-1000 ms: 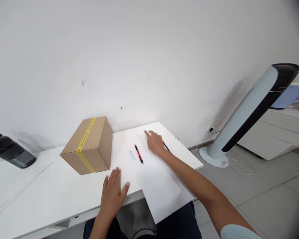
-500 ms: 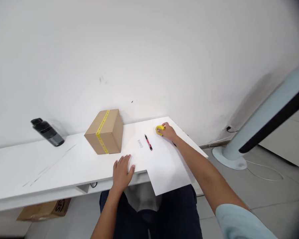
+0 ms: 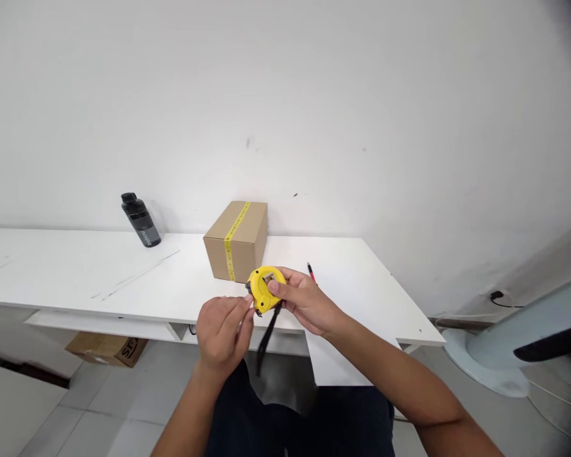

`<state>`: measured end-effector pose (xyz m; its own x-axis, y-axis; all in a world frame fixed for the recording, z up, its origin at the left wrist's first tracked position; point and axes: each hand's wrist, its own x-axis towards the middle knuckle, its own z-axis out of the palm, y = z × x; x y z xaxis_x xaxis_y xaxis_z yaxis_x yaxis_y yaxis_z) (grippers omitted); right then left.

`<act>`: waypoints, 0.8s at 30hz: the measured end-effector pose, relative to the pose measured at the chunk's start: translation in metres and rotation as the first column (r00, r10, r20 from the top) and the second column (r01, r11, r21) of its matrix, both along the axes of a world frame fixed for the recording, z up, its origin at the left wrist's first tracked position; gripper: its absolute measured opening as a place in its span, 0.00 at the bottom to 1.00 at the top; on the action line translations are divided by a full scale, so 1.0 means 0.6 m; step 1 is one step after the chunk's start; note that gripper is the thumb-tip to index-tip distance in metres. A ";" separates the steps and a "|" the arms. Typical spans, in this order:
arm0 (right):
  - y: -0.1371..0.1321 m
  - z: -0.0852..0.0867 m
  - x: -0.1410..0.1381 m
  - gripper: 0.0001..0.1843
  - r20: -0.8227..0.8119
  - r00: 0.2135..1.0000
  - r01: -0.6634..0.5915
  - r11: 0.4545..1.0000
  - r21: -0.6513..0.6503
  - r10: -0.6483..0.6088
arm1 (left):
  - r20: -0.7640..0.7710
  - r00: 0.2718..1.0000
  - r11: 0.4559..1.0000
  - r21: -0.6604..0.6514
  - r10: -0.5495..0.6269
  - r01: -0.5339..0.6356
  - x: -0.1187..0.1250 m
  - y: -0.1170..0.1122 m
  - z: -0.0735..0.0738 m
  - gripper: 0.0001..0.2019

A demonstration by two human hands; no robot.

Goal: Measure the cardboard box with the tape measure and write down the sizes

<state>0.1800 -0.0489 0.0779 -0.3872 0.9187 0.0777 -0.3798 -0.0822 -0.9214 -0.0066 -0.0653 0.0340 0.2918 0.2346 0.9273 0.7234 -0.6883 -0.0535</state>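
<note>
A yellow tape measure (image 3: 259, 290) with a black wrist strap (image 3: 268, 339) is held up in front of the table's front edge. My right hand (image 3: 309, 301) grips its case from the right, thumb on the near face. From the left, my left hand (image 3: 224, 331) is closed, with thumb and fingertips pinched at the lower left of the case, by the tape's mouth. Those fingers partly hide the tape's end. Behind the hands stands a closed cardboard box (image 3: 235, 241) with yellow printed tape around it. A red and black pen (image 3: 311, 273) shows partly beyond my right hand.
White paper (image 3: 342, 358) overhangs the front edge of the white table (image 3: 181, 285). A dark bottle (image 3: 141, 220) stands at the left near the wall. Another cardboard box (image 3: 107, 349) lies below, and a pale tower-like appliance (image 3: 518, 336) stands at the right.
My right hand has lifted the tape measure off the paper and brought it left and nearer. My left hand has risen from the table edge to meet it. The view has shifted left.
</note>
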 end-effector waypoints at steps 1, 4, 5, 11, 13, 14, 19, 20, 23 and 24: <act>0.000 -0.003 -0.005 0.24 0.004 1.000 0.021 1.000 0.001 -0.021 | 0.000 1.000 1.000 0.004 -0.011 0.011 -0.006 -0.006 0.006 0.22; -0.001 -0.016 -0.020 0.27 -0.006 0.998 0.066 0.997 -0.045 -0.066 | -0.006 0.999 0.999 0.017 -0.032 0.032 -0.020 -0.017 0.017 0.20; -0.003 -0.018 -0.024 0.28 -0.012 0.997 0.071 0.995 -0.067 -0.072 | -0.004 0.999 0.999 0.020 -0.035 0.035 -0.023 -0.018 0.019 0.20; -0.022 -0.018 -0.034 0.31 -0.013 0.987 0.157 0.980 -0.121 -0.160 | -0.116 0.992 0.991 0.120 -0.050 0.064 -0.067 -0.002 0.007 0.21; -0.016 -0.016 -0.025 0.31 -0.019 0.976 0.213 0.973 -0.091 -0.216 | -0.122 0.992 0.977 0.211 -0.002 0.028 -0.089 0.029 0.004 0.21; -0.009 -0.015 -0.018 0.32 -0.028 0.966 0.256 0.965 -0.058 -0.258 | -0.087 0.995 0.970 0.244 0.040 -0.018 -0.101 0.053 0.006 0.20; 0.066 -0.010 0.030 0.32 -0.069 0.831 0.554 0.808 0.199 -0.553 | -0.022 0.936 0.917 -0.194 0.350 -0.348 -0.143 0.220 0.049 0.14; 0.082 -0.009 0.040 0.33 -0.075 0.797 0.599 0.768 0.227 -0.600 | -0.040 0.934 0.902 -0.251 0.354 -0.353 -0.147 0.248 0.061 0.16; 0.119 -0.009 0.064 0.34 -0.057 0.757 0.644 0.730 0.229 -0.651 | -0.094 0.949 0.887 -0.337 0.302 -0.316 -0.151 0.299 0.085 0.19; 0.127 -0.011 0.070 0.33 -0.038 0.760 0.638 0.735 0.230 -0.649 | -0.120 0.953 0.882 -0.361 0.278 -0.302 -0.153 0.307 0.089 0.19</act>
<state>0.2220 0.0273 0.0712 0.2829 0.9105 0.3015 -0.2295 0.3695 -0.9005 -0.0982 0.1190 0.0877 0.2121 0.6403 0.7382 0.8974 -0.4267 0.1123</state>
